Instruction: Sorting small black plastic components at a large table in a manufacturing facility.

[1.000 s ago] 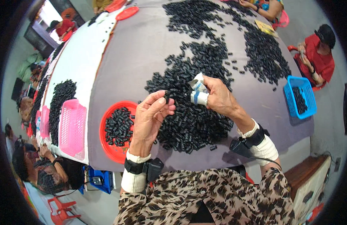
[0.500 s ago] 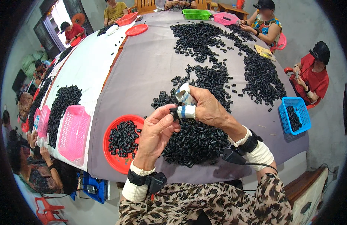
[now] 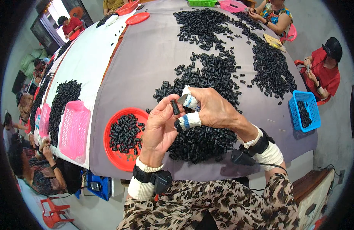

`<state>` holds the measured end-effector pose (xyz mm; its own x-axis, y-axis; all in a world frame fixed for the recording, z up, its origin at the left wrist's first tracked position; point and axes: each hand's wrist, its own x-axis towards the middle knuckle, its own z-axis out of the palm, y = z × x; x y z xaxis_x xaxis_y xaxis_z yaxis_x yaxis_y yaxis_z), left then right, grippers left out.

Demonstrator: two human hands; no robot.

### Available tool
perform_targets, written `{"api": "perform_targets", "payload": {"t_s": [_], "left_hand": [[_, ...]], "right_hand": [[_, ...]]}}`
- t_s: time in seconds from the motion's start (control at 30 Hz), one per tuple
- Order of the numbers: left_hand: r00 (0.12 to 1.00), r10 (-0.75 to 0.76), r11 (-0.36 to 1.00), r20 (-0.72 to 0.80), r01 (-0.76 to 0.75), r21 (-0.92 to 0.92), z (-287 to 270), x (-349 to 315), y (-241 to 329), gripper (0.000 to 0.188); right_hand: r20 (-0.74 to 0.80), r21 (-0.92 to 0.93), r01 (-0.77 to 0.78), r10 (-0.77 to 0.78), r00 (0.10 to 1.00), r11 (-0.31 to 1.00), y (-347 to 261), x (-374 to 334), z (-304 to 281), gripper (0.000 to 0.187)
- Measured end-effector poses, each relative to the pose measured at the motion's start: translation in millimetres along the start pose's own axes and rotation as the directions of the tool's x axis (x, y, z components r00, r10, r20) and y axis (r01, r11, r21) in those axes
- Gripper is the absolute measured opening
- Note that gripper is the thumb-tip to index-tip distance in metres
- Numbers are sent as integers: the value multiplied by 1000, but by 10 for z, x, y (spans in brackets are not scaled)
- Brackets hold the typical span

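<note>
My left hand (image 3: 158, 128) pinches a small black cylindrical plastic part (image 3: 175, 107) between thumb and fingertips, holding it roughly upright. Close by on its right is my right hand (image 3: 217, 107), its fingers curled. White cloth covers with blue marks wrap two of its digits: an upper cover (image 3: 191, 102) and a lower cover (image 3: 189, 121) with a dark tip. A greyish edge shows by the upper cover; what the curled fingers hold is hidden. Beneath both hands spreads a heap of similar black parts (image 3: 201, 143). To the left, a red round tray (image 3: 112, 155) contains more of them.
A blue basket (image 3: 313, 123) with black parts stands at the right table edge. Pink baskets (image 3: 74, 130) line the left side. More piles (image 3: 274, 69) cover the grey tablecloth (image 3: 146, 73). Co-workers sit around it, one in red (image 3: 325, 74) at the right.
The covered digits of my right hand have parted and come away from the black part, which now stands more exposed in my left fingertips. The whole view has shifted slightly.
</note>
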<state>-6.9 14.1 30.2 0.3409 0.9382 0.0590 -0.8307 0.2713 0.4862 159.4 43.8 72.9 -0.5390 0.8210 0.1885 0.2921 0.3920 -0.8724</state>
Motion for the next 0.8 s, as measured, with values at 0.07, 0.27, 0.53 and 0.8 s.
{"api": "perform_targets", "payload": {"t_s": [0.07,0.27,0.53,0.8], "left_hand": [[1000,-6,1000,-25,6,11,-5,2,-12,28],[1000,-15,1000,-8,15,15,-63,31,-51,27],[1000,-9,999,2,9,42,-34,24,-77,28],[998,-8,994,-62,14,104,-65,12,-111,27]], "right_hand": [[10,1,-1,1,1000,1000,-13,5,-17,37],[52,-51,-37,40,998,998,6,29,-50,39],[82,-65,-13,18,996,998,39,33,-58,36],[91,-80,-3,11,996,997,98,11,-36,39]]}}
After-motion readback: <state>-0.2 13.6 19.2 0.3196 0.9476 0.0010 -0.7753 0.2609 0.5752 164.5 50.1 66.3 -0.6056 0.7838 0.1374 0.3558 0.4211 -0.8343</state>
